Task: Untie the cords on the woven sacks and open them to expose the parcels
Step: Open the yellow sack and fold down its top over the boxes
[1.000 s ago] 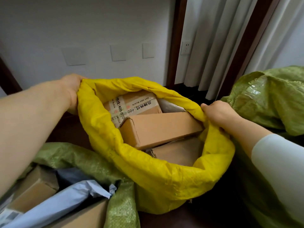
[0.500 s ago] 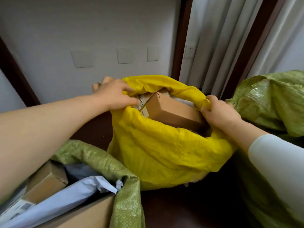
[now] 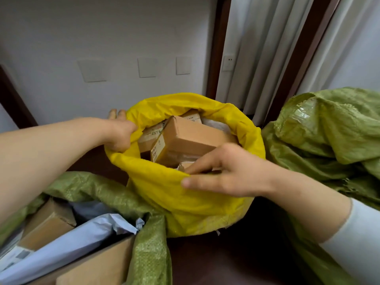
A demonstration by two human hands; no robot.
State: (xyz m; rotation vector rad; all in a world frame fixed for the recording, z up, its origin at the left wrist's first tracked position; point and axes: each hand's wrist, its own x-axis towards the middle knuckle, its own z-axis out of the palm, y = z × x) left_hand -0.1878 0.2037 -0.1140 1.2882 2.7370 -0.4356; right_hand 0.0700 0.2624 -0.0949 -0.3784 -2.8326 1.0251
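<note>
My left hand [image 3: 120, 135] clenched on far-left rim of yellow sack [image 3: 185, 202], centre of view, mouth open. My right hand [image 3: 232, 171] pinching near rim, thumb outside, fingers [image 3: 202, 164] inside. Boxes [image 3: 185, 140] exposed. Green sacks either side.

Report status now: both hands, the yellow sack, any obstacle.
Left hand grips yellow sack rim. Right hand pinches near rim. Sack open, cardboard boxes exposed. No obstacle seen.

Open yellow woven sack [image 3: 191, 202], cardboard parcels [image 3: 191, 138] exposed
</note>
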